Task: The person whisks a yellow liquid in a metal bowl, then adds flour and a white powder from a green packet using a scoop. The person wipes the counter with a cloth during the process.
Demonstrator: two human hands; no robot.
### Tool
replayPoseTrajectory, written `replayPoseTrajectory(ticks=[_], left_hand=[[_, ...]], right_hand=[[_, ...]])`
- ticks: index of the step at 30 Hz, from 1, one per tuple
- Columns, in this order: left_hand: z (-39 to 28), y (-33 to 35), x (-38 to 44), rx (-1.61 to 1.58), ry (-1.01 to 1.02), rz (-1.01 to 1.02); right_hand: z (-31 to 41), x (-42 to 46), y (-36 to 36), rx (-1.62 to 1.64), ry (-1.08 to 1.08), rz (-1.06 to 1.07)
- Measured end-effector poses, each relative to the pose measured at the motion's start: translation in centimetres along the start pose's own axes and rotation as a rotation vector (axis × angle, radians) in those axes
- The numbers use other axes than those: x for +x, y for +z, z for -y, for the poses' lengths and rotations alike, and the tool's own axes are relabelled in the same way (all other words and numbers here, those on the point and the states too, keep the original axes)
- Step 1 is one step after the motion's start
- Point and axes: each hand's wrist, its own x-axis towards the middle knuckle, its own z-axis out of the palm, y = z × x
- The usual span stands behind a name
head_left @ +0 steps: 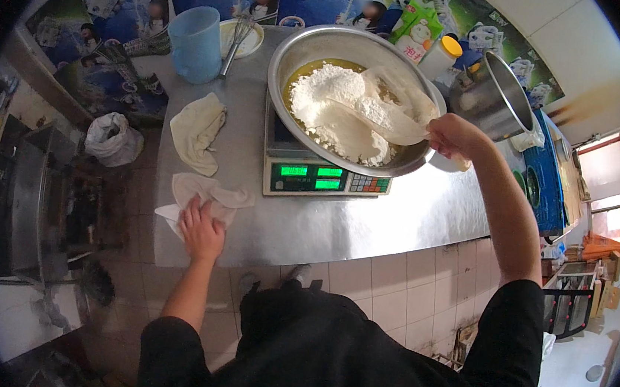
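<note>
My right hand [452, 135] grips a translucent plastic scoop [417, 100] at the right rim of a large metal bowl [341, 162]. The scoop is tilted over the bowl, with white powder in it. Inside the bowl, a heap of white powder [328, 86] that looks like flour lies in a yellowish liquid [299, 72]. Under the bowl is a digital scale [324, 186] with lit green displays and a keypad. My left hand [203, 228] rests with fingers spread on a pale crumpled cloth [215, 190] near the table's left end.
A yellowish cloth [198, 132] lies on the steel table [306, 232]. Behind it stand a blue plastic jug [194, 42] and a whisk [237, 44] on a dish [252, 42]. Right of the bowl are a green packet [415, 27], a yellow-lidded jar [440, 58] and a tilted metal pot [490, 99].
</note>
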Motion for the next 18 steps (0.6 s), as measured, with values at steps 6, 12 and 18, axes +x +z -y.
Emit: replayPoseTrajectory(ticks=[6,12,18], left_hand=[[0.4,-0.2,-0.7,0.007,0.002,-0.029],[-0.3,-0.2,0.3,-0.004,0.016,-0.019],[0.6,0.5,-0.6,0.008,0.010,-0.020]], right_hand=[[3.5,-7.1,0.5,1.063,0.206,-0.214],[3.2,-7.1,2.1,1.261,0.089,-0.474],[6.0,-5.4,2.0,1.386,0.092,-0.447]])
